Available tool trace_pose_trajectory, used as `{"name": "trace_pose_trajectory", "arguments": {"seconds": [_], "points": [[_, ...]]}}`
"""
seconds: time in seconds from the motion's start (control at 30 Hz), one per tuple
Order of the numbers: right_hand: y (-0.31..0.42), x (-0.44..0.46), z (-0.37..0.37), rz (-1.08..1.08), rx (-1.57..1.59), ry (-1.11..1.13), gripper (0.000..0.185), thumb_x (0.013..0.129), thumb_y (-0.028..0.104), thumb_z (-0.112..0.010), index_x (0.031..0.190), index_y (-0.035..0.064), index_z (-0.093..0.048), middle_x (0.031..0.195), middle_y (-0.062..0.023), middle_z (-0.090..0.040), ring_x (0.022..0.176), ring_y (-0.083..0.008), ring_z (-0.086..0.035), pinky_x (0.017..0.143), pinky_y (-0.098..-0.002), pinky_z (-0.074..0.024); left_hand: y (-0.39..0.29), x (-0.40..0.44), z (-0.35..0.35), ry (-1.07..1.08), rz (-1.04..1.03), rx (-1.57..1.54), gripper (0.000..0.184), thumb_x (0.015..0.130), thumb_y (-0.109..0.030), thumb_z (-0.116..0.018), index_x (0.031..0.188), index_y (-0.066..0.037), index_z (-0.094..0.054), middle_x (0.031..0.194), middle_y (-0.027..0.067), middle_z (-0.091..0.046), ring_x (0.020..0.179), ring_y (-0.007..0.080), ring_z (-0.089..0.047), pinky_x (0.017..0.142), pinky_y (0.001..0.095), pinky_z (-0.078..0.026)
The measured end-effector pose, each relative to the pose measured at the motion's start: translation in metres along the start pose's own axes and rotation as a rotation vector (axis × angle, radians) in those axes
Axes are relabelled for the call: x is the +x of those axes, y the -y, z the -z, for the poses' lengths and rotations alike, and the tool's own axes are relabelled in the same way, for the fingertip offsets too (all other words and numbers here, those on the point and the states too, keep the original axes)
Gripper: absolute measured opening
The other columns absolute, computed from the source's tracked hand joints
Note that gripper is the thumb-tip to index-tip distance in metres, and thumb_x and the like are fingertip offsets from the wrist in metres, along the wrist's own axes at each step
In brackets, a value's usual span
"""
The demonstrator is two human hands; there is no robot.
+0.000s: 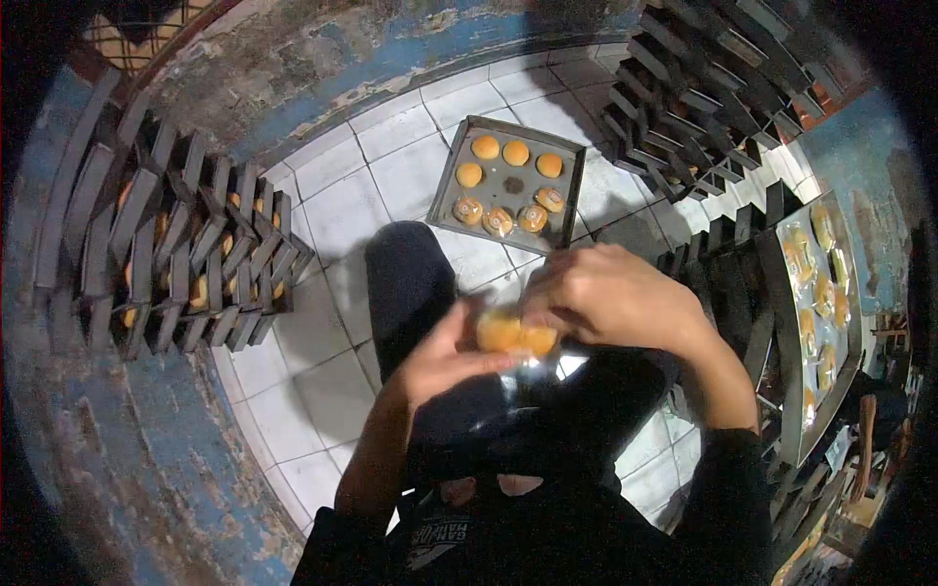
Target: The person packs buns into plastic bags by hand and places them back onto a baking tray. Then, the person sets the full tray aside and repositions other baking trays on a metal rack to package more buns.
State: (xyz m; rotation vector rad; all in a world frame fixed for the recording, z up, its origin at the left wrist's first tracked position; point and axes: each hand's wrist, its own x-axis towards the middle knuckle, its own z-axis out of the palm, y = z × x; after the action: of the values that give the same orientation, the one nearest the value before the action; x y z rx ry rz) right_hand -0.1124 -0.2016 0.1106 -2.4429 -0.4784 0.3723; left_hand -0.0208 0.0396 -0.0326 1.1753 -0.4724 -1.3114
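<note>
Over my lap I hold a golden bread roll (pixel 501 332), smeared by motion, with shiny clear plastic glinting at its lower edge. My left hand (pixel 445 361) grips it from the left, thumb above and fingers beneath. From the right, my right hand (pixel 591 293) closes on its other side with bent fingers; the fingertips are partly hidden. Beyond my knees a dark square baking tray (pixel 576 195) lies on the floor. Several plain rolls (pixel 516 152) sit in its far part, and several rolls in clear labelled wrappers (pixel 499 221) lie along its near part.
Tall stacks of dark baking trays with rolls stand at left (pixel 176 234) and upper right (pixel 703 98). Close on my right, another stack carries a tray (pixel 850 376) of wrapped rolls (pixel 826 298) on top. White floor tiles (pixel 322 293) run between the stacks, below a peeling blue wall (pixel 410 44).
</note>
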Motion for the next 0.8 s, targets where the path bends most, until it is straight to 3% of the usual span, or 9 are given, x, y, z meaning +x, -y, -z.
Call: {"name": "trace_pose_trajectory", "arguments": {"seconds": [0.1, 0.13, 0.2, 0.23, 0.3, 0.47, 0.7, 0.77, 0.8], "points": [[0.005, 0.002, -0.014, -0.200, -0.384, -0.139, 0.020, 0.089, 0.019, -0.073, 0.106, 0.0111, -0.081, 0.101, -0.0100, -0.078, 0.087, -0.0305, -0.077, 0.078, -0.0437, -0.0613, 0.010, 0.006, -0.006, -0.322, 0.005, -0.074, 0.074, 0.098, -0.023, -0.078, 0.158, -0.002, -0.039, 0.154, 0.0125, -0.052, 0.144, 0.0273, -0.051, 0.118, 0.0400, -0.042], [0.011, 0.011, -0.026, -0.163, -0.515, -0.086, 0.023, 0.087, 0.019, -0.072, 0.107, 0.0120, -0.081, 0.101, -0.0082, -0.078, 0.083, -0.0268, -0.077, 0.072, -0.0413, -0.0615, 0.001, 0.010, -0.004, -0.076, 0.005, -0.550, 0.074, 0.102, -0.039, -0.067, 0.159, -0.003, -0.038, 0.157, 0.0144, -0.049, 0.145, 0.0316, -0.050, 0.120, 0.0435, -0.041], [0.012, 0.023, -0.060, 0.024, -0.586, -0.130, 0.034, 0.081, 0.019, -0.072, 0.114, 0.0120, -0.079, 0.101, -0.0053, -0.078, 0.079, -0.0180, -0.077, 0.065, -0.0352, -0.0622, -0.012, 0.023, -0.014, -0.173, 0.014, -0.915, 0.088, 0.105, -0.073, -0.036, 0.162, -0.007, -0.037, 0.167, 0.0193, -0.040, 0.144, 0.0425, -0.050, 0.120, 0.0613, -0.038], [0.019, 0.025, -0.071, 0.088, -0.618, -0.167, 0.034, 0.086, 0.020, -0.073, 0.119, 0.0106, -0.077, 0.100, -0.0063, -0.078, 0.078, -0.0228, -0.077, 0.069, -0.0378, -0.0631, -0.009, 0.030, -0.009, -0.106, -0.092, -0.941, 0.086, 0.105, -0.071, -0.040, 0.161, -0.006, -0.036, 0.166, 0.0211, -0.039, 0.145, 0.0471, -0.047, 0.114, 0.0736, -0.038], [0.031, 0.028, -0.078, 0.133, -0.173, -0.323, 0.025, 0.091, 0.023, -0.075, 0.112, 0.0093, -0.075, 0.095, -0.0095, -0.076, 0.077, -0.0298, -0.076, 0.070, -0.0415, -0.0627, -0.018, 0.032, -0.008, -0.037, -0.176, -0.989, 0.086, 0.105, -0.070, -0.040, 0.162, -0.006, -0.034, 0.164, 0.0221, -0.041, 0.147, 0.0506, -0.043, 0.111, 0.0796, -0.038], [0.037, 0.031, -0.074, -0.019, -0.006, -0.325, 0.026, 0.091, 0.022, -0.075, 0.110, 0.0046, -0.068, 0.092, -0.0145, -0.073, 0.082, -0.0355, -0.075, 0.071, -0.0462, -0.0607, -0.026, 0.031, -0.010, -0.178, -0.301, -0.874, 0.076, 0.106, -0.068, -0.040, 0.162, -0.018, -0.036, 0.159, 0.0203, -0.046, 0.147, 0.0495, -0.044, 0.107, 0.0750, -0.048], [0.034, 0.038, -0.098, 0.055, -0.046, -0.468, 0.026, 0.091, 0.014, -0.076, 0.111, 0.0068, -0.059, 0.090, -0.0120, -0.071, 0.086, -0.0334, -0.075, 0.071, -0.0446, -0.0596, -0.025, 0.032, -0.004, -0.223, -0.387, -0.891, 0.061, 0.107, -0.064, -0.044, 0.158, -0.030, -0.043, 0.160, 0.0140, -0.048, 0.147, 0.0526, -0.043, 0.109, 0.0800, -0.042], [0.036, 0.032, -0.095, 0.148, 0.658, -0.072, 0.018, 0.094, 0.013, -0.078, 0.100, 0.0057, -0.063, 0.094, -0.0085, -0.074, 0.087, -0.0273, -0.075, 0.074, -0.0401, -0.0588, -0.020, 0.033, 0.007, -0.277, -0.411, -0.900, 0.060, 0.107, -0.064, -0.044, 0.159, -0.032, -0.043, 0.160, 0.0137, -0.048, 0.150, 0.0538, -0.036, 0.110, 0.0839, -0.036], [0.039, 0.029, -0.098, 0.264, 0.752, -0.026, 0.019, 0.092, 0.013, -0.081, 0.098, 0.0059, -0.065, 0.093, -0.0062, -0.075, 0.088, -0.0235, -0.076, 0.076, -0.0370, -0.0591, -0.019, 0.030, 0.016, -0.258, -0.427, -0.838, 0.062, 0.107, -0.065, -0.042, 0.159, -0.032, -0.042, 0.162, 0.0146, -0.045, 0.151, 0.0544, -0.035, 0.110, 0.0842, -0.035]]}}
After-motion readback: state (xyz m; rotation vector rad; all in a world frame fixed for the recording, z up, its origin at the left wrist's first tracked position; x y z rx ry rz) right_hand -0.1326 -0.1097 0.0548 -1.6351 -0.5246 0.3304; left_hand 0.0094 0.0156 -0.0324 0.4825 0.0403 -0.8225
